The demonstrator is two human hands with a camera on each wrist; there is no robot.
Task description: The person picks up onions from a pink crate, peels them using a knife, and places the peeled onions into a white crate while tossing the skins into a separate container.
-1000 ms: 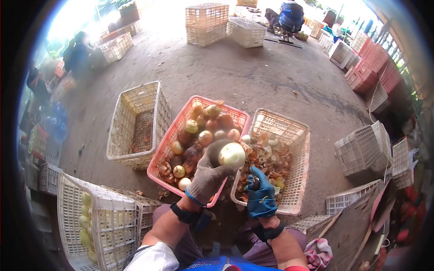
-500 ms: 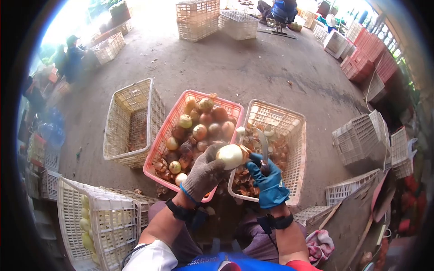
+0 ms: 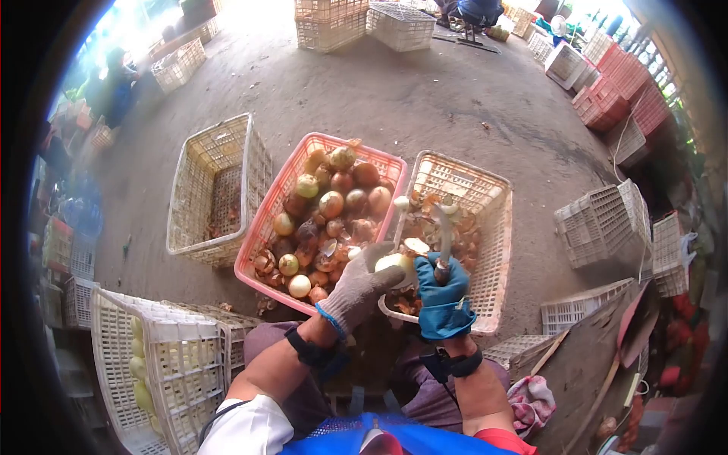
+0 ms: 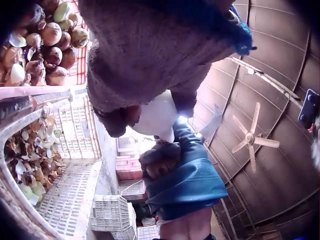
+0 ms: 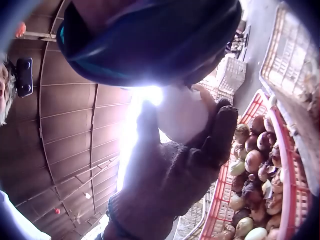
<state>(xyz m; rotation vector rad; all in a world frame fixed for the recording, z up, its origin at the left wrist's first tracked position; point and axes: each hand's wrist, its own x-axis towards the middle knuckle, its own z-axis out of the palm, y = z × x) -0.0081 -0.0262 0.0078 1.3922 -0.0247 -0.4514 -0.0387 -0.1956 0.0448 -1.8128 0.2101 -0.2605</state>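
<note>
My left hand point(image 3: 358, 287), in a grey knitted glove, grips a pale peeled onion point(image 3: 394, 265) above the gap between two crates. The right hand point(image 3: 443, 302) wears a blue rubber glove and holds a knife point(image 3: 444, 232) with a curved blade pointing away from me. A pale disc with a brown edge, like a cut onion end point(image 3: 416, 246), shows between onion and blade. Right-hand fingers come right up to the onion. In the right wrist view, grey-gloved fingers point(image 5: 220, 131) wrap the onion from below. Below on the left, the pink crate point(image 3: 276, 293) holds many brown-skinned onions.
A white crate point(image 3: 493, 262) with onion skins stands right of the pink one. Left of it is another white crate point(image 3: 173, 227) with some skins. Peeled onions fill a white crate point(image 3: 186, 364) near my left leg. Stacked crates point(image 3: 327, 26) and people are farther off.
The left hand has lowered and tilted the onion, and the pale disc now shows at its side. The right hand has moved in beside it, with the knife blade now upright.
</note>
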